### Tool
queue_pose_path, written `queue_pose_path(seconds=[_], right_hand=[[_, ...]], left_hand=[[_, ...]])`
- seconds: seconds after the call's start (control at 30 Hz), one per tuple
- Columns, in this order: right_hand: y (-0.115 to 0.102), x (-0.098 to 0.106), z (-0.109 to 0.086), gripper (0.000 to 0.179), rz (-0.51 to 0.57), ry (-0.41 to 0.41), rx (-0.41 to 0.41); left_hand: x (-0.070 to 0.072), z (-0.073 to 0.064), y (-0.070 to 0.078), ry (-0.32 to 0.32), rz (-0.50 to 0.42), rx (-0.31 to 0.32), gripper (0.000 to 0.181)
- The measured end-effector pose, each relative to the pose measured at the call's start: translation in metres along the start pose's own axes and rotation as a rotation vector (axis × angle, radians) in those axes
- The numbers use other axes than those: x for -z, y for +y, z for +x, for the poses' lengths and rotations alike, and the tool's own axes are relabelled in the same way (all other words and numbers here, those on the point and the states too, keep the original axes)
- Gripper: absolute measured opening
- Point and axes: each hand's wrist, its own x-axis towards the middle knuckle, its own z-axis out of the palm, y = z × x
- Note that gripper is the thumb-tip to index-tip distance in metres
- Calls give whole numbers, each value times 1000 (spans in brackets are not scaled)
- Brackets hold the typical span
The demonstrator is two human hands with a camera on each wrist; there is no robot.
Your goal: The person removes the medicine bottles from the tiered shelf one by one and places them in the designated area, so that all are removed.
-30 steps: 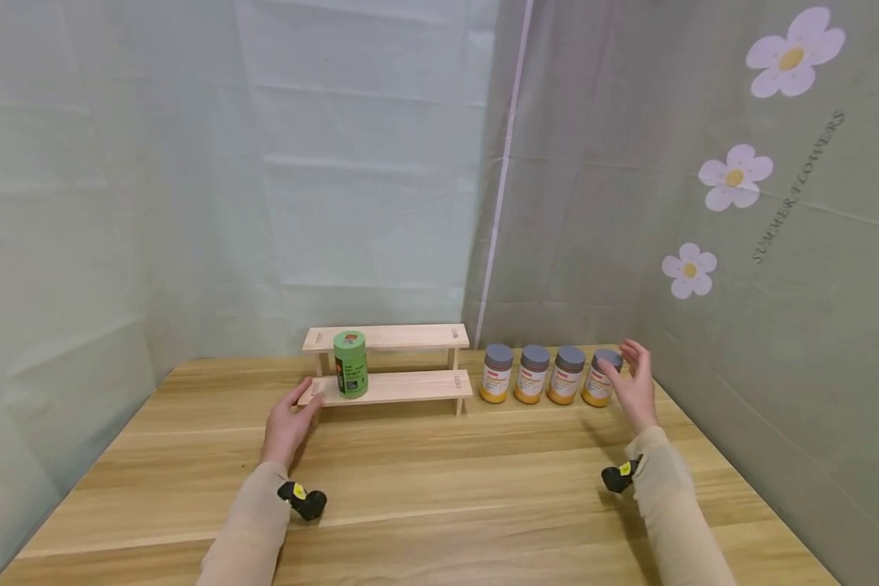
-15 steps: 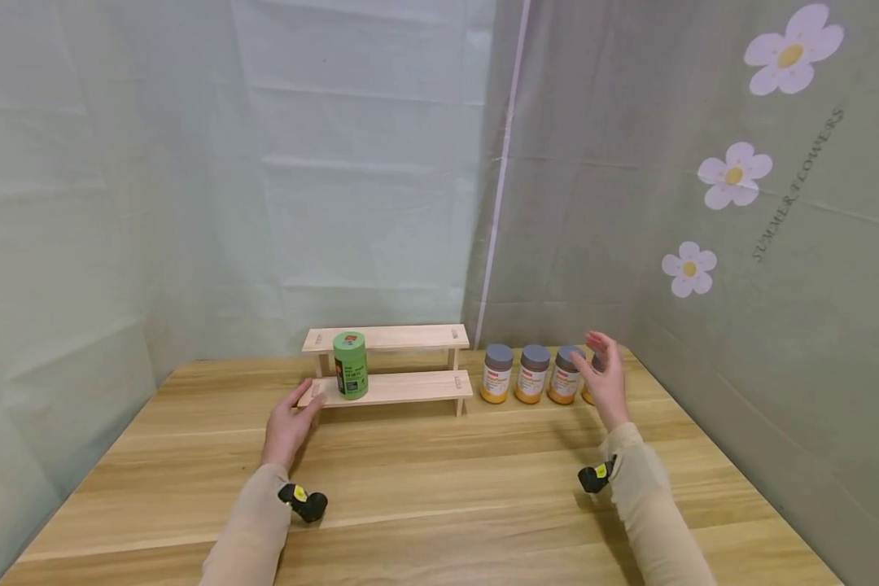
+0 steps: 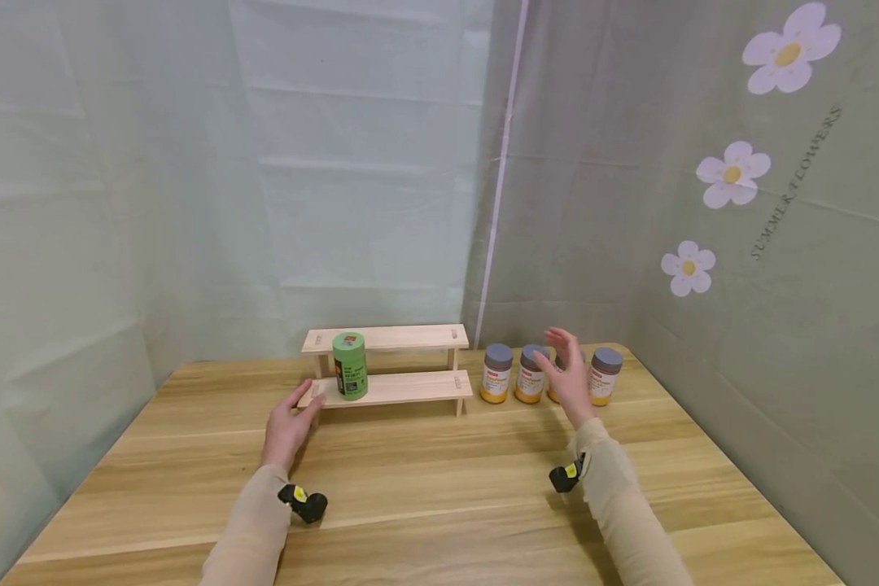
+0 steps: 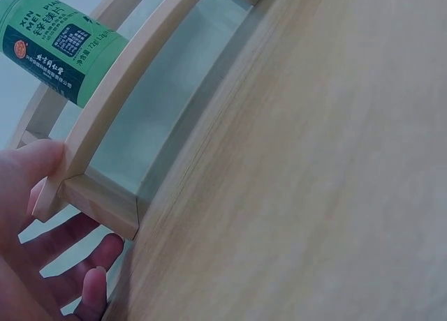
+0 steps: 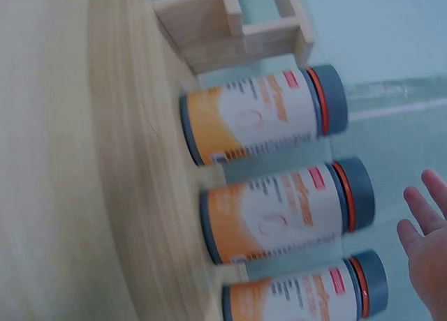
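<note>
A two-step wooden shelf (image 3: 388, 387) stands toward the back of the table. On its lower step, near the left end, is a green bottle (image 3: 351, 370), upright. My left hand (image 3: 287, 427) holds that step's left end; in the left wrist view the thumb (image 4: 42, 157) lies against the board and the fingers curl beneath, beside the leg. Right of the shelf, several jars with grey lids and orange-and-white labels, such as the leftmost jar (image 3: 496, 374), form a row. My right hand (image 3: 571, 387), fingers spread and holding nothing, overlaps the third jar from the left.
The wood-grain table (image 3: 425, 496) ends at pale cloth (image 3: 366, 179) behind, and a grey-green cloth with printed flowers (image 3: 688, 268) hangs along the right side. A small black camera sits on each sleeved wrist.
My right hand has moved left along the row, from the rightmost jar to the third from the left, leaving the rightmost jar in plain view. The left hand, shelf and green bottle have stayed put.
</note>
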Motion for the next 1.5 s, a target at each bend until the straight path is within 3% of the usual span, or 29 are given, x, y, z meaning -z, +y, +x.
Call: queue_pose_path(seconds=[0.27,0.5,0.77,0.87,1.03,1.3,1.5], right_hand=[[-18,-25,-6,55,12,-67,-14],[4,-41,2,56,34,-75,-8],[-4,-65,2,56,-9,-107,31],[4,-76,4,53,-11,-102,62],[-3,-91,-3,53,2,-110,77],[-33,-106,-16,54,38,-160,68],[-24,-126,-13,55,66,-175,82]], left_hand=[[-1,1,0,5,-1,17,65],[-1,0,1,2,0,26,64],[0,3,-3,7,-4,31,66],[1,-1,0,8,-3,25,63],[0,-2,1,5,-13,10,62],[-1,-1,1,-2,-30,29,63],[0,-3,3,1,-30,30,63]])
